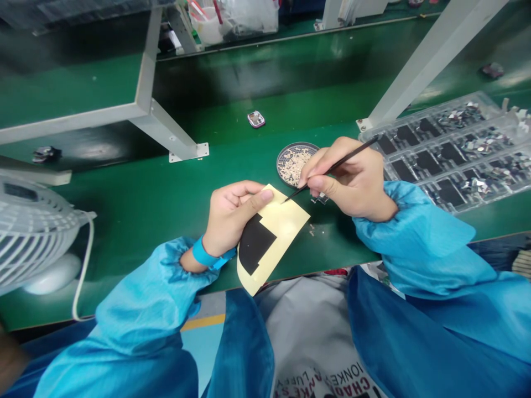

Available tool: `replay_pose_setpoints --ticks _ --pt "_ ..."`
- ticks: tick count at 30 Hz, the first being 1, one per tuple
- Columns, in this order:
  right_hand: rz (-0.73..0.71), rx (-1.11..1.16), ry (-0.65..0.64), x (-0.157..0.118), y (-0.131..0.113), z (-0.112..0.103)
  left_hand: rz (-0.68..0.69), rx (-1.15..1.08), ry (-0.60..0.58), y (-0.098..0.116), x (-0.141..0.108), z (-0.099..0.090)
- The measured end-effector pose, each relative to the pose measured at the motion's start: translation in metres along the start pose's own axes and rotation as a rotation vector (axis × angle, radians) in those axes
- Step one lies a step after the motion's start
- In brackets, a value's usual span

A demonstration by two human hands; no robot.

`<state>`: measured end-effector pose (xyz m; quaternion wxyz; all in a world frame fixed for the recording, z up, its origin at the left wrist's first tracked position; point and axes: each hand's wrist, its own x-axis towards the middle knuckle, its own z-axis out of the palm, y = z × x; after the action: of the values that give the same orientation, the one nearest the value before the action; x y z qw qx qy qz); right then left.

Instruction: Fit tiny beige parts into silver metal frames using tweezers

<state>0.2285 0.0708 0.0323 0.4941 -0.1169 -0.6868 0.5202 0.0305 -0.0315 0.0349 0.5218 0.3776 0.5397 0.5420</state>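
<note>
My left hand [234,218] grips a cream backing sheet [286,221], thumb on its upper part. A black, stepped adhesive pad [254,243] sits on that sheet. My right hand [348,179] holds slim black tweezers [336,167], and their fine tip rests just over the sheet's top edge. Below my right fingers lies a small metal part [319,198]. A round mesh dish [284,157] holding many pale bits stands partly behind those fingers. Blue cuffed sleeves cover both arms, and my left wrist wears a blue strap [209,255].
A clear tray [452,149] with black pads and shiny metal pieces lies at the right on the green bench [124,193]. White steel shelf supports [166,124] rise ahead. A white fan [31,229] stands at the left, and a small device [256,119] lies ahead.
</note>
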Motion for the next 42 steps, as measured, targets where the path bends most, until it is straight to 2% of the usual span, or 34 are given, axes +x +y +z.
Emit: replay_pose_setpoints --ticks 5,16,24,30,37,42 --pt "-0.03 -0.001 0.039 0.0001 -0.0005 -0.0003 -0.008 0.005 0.008 -0.0008 0.0007 -0.0001" --pt "-0.055 -0.034 0.037 0.001 -0.0012 0.0012 -0.008 0.014 -0.005 -0.0019 0.0009 0.0004" --pt "-0.199 -0.069 -0.01 0.0062 0.001 -0.0022 0.002 0.043 0.037 -0.0044 0.0039 -0.0021" --pt "-0.147 -0.133 0.01 0.0056 0.0028 -0.0026 -0.009 0.051 0.052 -0.0029 0.0043 -0.0013" --pt "-0.073 -0.097 0.065 0.0017 0.0003 -0.0016 -0.026 0.05 0.058 -0.0041 0.0058 -0.0009" --pt "-0.087 -0.08 0.071 0.0014 -0.0015 -0.0012 -0.028 0.045 0.047 -0.006 0.0064 -0.0021"
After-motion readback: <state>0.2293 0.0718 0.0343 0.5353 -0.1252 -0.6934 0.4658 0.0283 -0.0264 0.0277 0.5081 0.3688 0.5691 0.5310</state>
